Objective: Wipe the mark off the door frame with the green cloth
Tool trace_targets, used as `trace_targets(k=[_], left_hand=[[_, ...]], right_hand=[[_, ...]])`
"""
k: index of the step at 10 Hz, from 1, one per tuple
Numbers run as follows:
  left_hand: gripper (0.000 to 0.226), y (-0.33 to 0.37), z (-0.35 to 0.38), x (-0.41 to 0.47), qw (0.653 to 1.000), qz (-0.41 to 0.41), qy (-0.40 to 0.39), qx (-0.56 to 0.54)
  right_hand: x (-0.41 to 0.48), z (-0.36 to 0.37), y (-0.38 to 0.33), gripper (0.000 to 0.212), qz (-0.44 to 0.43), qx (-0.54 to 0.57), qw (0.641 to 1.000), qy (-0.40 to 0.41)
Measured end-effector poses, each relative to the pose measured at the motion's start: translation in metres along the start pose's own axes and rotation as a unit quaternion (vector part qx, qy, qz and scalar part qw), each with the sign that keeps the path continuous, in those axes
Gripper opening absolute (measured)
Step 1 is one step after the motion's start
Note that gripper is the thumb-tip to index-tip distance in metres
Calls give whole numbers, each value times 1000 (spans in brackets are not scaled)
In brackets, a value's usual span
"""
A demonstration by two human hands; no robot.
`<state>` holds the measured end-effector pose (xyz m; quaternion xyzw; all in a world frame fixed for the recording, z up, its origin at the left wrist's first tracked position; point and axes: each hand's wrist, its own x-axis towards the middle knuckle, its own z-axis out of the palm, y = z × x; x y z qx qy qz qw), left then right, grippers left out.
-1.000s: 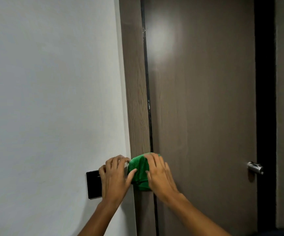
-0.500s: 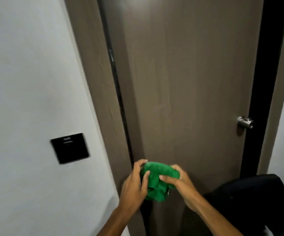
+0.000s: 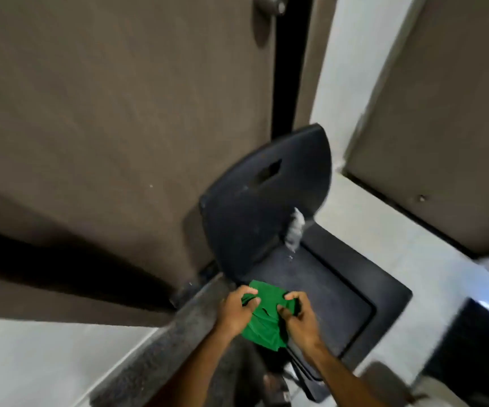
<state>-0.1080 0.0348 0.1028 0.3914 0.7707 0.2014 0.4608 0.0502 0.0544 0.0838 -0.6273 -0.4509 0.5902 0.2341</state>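
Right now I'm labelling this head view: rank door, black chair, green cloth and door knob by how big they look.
1. door
2. black chair
3. green cloth
4. door knob, cut off by the frame's top edge

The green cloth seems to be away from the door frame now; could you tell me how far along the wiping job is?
Done: cannot tell; no mark or wiped spot shows in this view. In hand: the green cloth is bunched between the left hand and right hand, held low over a black chair, off the door. Left: checking the frame; possibly another wipe.
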Motion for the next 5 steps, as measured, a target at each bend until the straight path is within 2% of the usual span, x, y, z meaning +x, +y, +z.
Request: trace_targets(k=[1, 2, 3, 4, 5], left_hand=[[36, -14, 78, 11, 994, -25, -104, 26], [48, -22, 139, 20, 980, 8, -165, 108], [55, -29, 177, 23, 959, 54, -205, 189], [48, -43, 184, 21, 913, 92, -232, 324], [50, -52, 171, 12, 870, 90, -229, 428]], right_hand=[[2, -35, 60, 21, 61, -52, 996, 48], [8, -61, 99, 31, 142, -84, 983, 85], [11, -78, 123, 54, 183, -150, 969, 63], [15, -82, 135, 73, 232, -271, 934, -17], [12, -78, 137, 86, 230, -493, 836, -70]])
